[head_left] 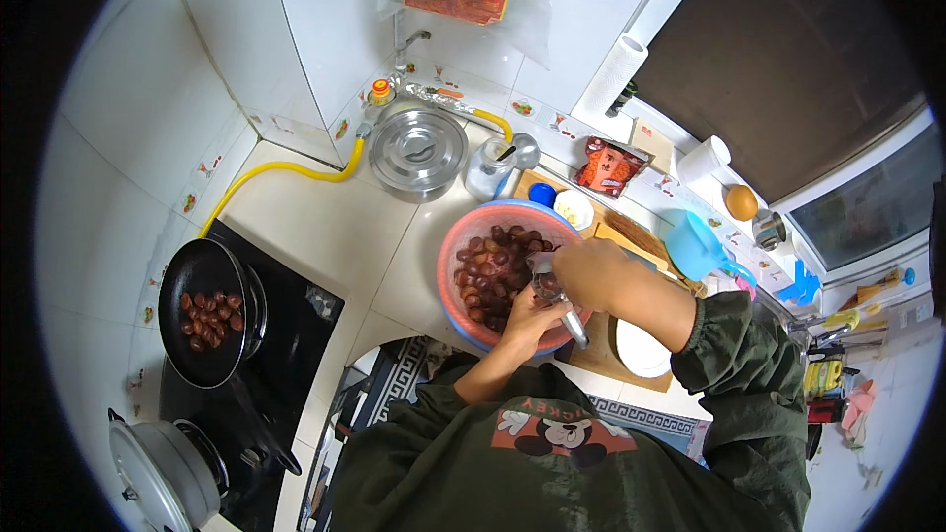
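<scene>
Both my hands work over a pink colander [449, 247] set in a blue basin, full of shiny reddish-brown round pieces [490, 261] that look like chestnuts. My left hand [532, 323] is closed around a silver metal hand tool [574, 327], whose rounded handle sticks out to the right. One dark round piece seems to sit at the tool's upper end, between the hands. My right hand [591, 276] reaches in from the right with bent fingers, just above the left hand; its fingertips grip something greyish, partly hidden.
At left, a black frying pan [203, 365] with similar brown pieces sits on a black cooktop [281, 345], near a grey pot [168, 468]. A lidded steel pot [418, 148], glass jar [486, 175], red packet [608, 166], white plate [642, 347] and blue dipper [694, 244] surround the colander.
</scene>
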A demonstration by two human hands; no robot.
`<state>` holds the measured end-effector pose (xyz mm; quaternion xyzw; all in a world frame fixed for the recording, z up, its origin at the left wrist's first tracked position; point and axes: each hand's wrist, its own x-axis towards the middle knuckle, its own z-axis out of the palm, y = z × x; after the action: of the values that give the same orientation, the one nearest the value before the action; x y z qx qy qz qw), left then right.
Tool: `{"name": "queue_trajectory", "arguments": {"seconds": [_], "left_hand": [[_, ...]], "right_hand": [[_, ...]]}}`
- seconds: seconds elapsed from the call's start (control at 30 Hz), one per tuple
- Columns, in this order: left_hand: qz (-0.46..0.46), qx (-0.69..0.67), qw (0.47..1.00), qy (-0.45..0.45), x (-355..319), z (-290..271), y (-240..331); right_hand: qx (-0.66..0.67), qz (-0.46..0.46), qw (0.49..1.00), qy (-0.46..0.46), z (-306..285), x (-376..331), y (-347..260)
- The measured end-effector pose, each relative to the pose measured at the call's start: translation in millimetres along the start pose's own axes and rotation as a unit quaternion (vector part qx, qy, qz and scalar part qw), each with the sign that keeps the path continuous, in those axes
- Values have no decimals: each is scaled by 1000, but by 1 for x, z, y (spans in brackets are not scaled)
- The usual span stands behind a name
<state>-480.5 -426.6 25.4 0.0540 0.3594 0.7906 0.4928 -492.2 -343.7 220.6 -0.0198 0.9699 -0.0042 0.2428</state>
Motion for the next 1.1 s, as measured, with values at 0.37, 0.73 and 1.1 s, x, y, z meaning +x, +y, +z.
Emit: {"name": "queue_trajectory", "arguments": {"seconds": [0.37,0.73,1.1], "left_hand": [[-17,-264,964,-34,-5,-11,15],[69,-6,990,120,-6,3,28],[29,10,992,126,-6,-10,16]], "right_hand": [[-4,96,991,96,75,-10,-4],[350,225,906,80,115,1,3],[318,298,899,44,131,7,-9]]}}
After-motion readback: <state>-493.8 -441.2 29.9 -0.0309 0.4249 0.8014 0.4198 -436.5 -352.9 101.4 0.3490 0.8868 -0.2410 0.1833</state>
